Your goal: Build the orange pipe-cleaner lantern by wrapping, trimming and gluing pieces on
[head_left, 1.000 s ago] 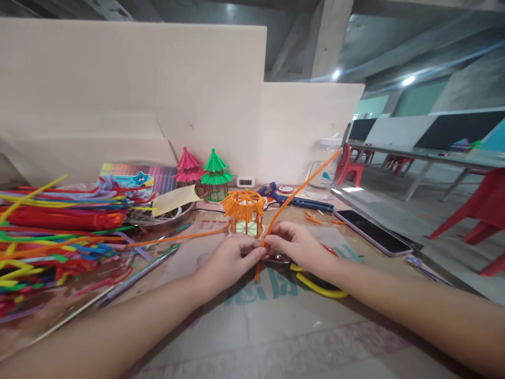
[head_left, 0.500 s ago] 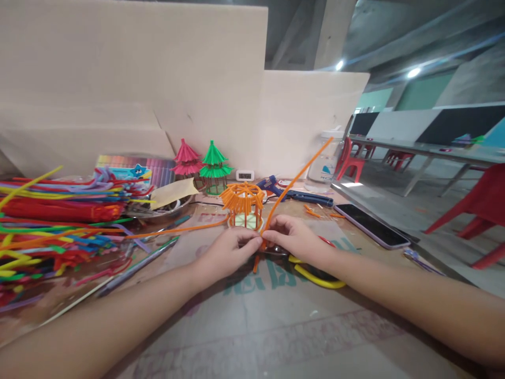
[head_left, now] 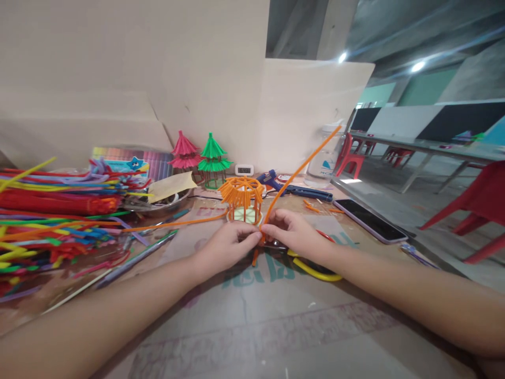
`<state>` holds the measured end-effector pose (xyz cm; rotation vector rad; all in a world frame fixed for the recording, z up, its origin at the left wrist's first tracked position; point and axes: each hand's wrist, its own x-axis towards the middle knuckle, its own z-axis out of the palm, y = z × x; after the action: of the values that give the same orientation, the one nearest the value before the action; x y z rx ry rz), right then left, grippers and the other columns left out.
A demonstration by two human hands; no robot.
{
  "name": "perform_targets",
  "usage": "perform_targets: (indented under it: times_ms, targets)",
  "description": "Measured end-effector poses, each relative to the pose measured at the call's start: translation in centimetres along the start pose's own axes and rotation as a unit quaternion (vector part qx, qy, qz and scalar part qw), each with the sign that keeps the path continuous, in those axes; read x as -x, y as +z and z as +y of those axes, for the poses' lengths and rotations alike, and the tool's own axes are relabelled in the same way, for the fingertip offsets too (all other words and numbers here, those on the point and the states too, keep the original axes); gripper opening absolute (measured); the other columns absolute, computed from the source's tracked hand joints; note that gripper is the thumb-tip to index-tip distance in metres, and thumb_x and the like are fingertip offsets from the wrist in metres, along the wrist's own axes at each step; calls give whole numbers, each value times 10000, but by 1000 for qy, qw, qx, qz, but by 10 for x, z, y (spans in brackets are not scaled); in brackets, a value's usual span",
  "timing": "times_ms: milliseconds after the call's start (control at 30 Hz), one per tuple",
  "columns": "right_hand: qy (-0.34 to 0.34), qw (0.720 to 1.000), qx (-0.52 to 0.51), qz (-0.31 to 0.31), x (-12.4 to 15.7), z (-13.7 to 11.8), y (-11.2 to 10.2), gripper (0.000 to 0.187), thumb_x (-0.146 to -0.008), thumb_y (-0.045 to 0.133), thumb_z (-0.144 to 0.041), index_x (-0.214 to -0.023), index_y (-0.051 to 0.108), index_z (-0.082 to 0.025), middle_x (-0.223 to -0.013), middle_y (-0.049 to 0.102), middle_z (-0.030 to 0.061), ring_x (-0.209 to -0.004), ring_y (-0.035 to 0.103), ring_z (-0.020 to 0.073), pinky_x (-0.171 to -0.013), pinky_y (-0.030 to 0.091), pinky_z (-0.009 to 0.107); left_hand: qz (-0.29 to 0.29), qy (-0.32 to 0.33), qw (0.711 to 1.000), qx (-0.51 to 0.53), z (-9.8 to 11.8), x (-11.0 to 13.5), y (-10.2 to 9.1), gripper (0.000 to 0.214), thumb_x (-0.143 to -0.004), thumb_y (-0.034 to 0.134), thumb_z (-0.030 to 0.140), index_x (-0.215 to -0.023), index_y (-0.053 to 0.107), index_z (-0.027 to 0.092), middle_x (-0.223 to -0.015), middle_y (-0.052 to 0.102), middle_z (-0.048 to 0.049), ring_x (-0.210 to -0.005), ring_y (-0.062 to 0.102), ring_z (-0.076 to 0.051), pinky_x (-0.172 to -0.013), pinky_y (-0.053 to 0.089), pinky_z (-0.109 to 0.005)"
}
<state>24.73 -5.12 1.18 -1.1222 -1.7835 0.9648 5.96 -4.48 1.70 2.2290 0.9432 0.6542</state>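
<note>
Between my two hands an orange pipe cleaner (head_left: 303, 169) is pinched, one long end slanting up to the right and another reaching left toward the pile. My left hand (head_left: 232, 242) closes thumb and fingers on it from the left. From the right, my right hand (head_left: 294, 231) pinches it close by, the fingertips of both nearly touching. The exact twist at the fingertips is too small to make out. Just behind stands a small pavilion (head_left: 242, 196) with an orange fringed roof, brown posts and a pale round base. Yellow-handled scissors (head_left: 315, 269) lie partly beneath my right hand.
Bundles of coloured pipe cleaners (head_left: 51, 210) fill the left side. Pink (head_left: 184, 150) and green (head_left: 213, 160) pavilions stand at the back, near a small clock (head_left: 244, 169). A glue gun (head_left: 272, 180), bottle (head_left: 321, 163) and phone (head_left: 371, 220) are to the right.
The view has tilted slightly, so the things on the table sit a little higher. Both hands keep their pinch on the pipe cleaner, whose upper end leans slightly further right.
</note>
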Motion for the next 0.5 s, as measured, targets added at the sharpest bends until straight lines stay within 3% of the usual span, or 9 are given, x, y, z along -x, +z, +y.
perform_targets:
  times_ms: [500]
  targets:
    - [-20,1000,12,-17,2,0,1,204,-835,600,-360,-734,557,-189,-699,616,-3,-623,578,128,-573,465,256,-5,-16,999,30,4,0,-1,334,-882,469,364,-708,641,136,-656,601,-9,-635,523,-123,-599,397,-214]
